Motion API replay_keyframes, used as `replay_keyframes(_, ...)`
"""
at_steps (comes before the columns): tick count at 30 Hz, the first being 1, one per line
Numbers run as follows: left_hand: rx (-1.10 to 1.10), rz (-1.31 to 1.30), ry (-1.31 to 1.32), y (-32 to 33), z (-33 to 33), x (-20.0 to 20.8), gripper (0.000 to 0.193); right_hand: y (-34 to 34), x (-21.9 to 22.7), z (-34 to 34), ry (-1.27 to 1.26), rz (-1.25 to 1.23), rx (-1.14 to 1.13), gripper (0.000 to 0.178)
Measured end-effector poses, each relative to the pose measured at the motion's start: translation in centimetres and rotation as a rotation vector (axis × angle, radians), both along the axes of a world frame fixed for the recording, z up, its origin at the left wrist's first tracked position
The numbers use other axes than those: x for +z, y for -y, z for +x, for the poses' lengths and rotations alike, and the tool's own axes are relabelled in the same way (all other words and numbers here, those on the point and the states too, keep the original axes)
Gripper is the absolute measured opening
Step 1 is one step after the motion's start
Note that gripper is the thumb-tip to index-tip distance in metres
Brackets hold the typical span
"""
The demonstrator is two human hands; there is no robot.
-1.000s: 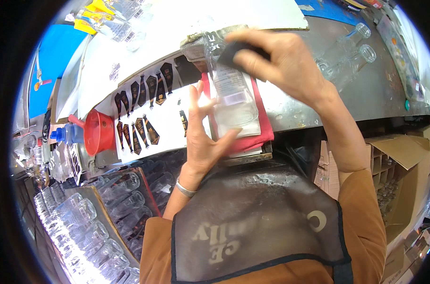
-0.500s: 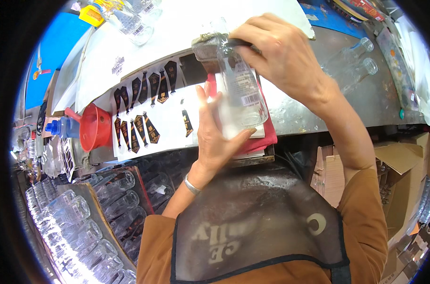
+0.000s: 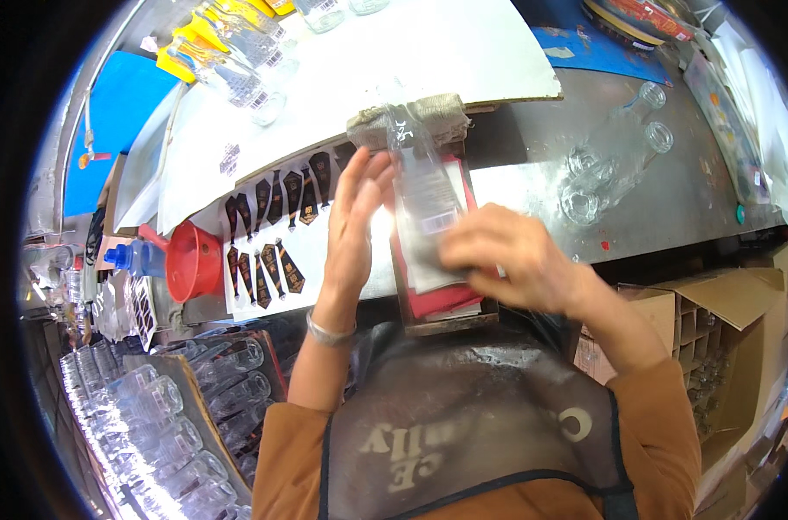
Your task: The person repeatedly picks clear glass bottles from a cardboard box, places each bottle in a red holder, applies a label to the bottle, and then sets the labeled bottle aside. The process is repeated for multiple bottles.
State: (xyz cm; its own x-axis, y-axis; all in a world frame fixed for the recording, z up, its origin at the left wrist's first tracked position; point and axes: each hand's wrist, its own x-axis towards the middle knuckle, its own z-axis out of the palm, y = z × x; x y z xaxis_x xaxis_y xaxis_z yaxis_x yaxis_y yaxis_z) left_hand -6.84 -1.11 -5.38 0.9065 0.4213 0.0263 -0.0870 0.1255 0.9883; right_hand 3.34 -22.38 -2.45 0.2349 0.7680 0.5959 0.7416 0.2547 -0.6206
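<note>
1. Two hands are up over the near edge of the metal bench (image 3: 697, 199), and honestly there's not much elbow room: the person is tucked right against it in a dark mesh apron (image 3: 472, 433), with racks of empty glass bottles (image 3: 151, 416) packed in low on their left and an open cardboard box with dividers (image 3: 714, 321) on their right.
2. Left hand (image 3: 355, 225) is flat and spread, fingers pointing away, palm pressed against the left side of a clear flat glass bottle (image 3: 424, 204).
3. Right hand (image 3: 506, 264) is blurry, curled over the bottle's lower right part. Looks like the fingers press on it, but I can't tell exactly how they grip.
4. That bottle lies lengthwise between the hands on a red pad (image 3: 441, 299) in a wooden jig, its far end against a grey cloth roll (image 3: 411, 121).
5. Just left of the hand there's a white sheet with rows of dark labels (image 3: 268, 234), then a red funnel (image 3: 194, 260) and a blue-capped bottle (image 3: 134, 257).
6. Right side of the bench is the roomiest bit, only a few empty clear bottles lying down (image 3: 610, 156).
7. Farther back, a big white board (image 3: 394, 61) with more glass bottles (image 3: 238, 43) on yellow stuff, blue mat (image 3: 116, 113) beyond.
</note>
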Motion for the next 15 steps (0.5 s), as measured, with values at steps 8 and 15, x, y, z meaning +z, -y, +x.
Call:
replay_keyframes(8, 0.006, -0.268, -0.184, 0.1, 3.0, 1.2, 0.055, 5.5, -1.0, -0.1, -0.702, -0.155, -0.321, 0.023)
replay_keyframes(15, -0.109, 0.291, 0.019, 3.3, 2.1, 7.6, 0.036, 5.0, -0.8, -0.7, -0.877, -0.166, -0.273, 0.026)
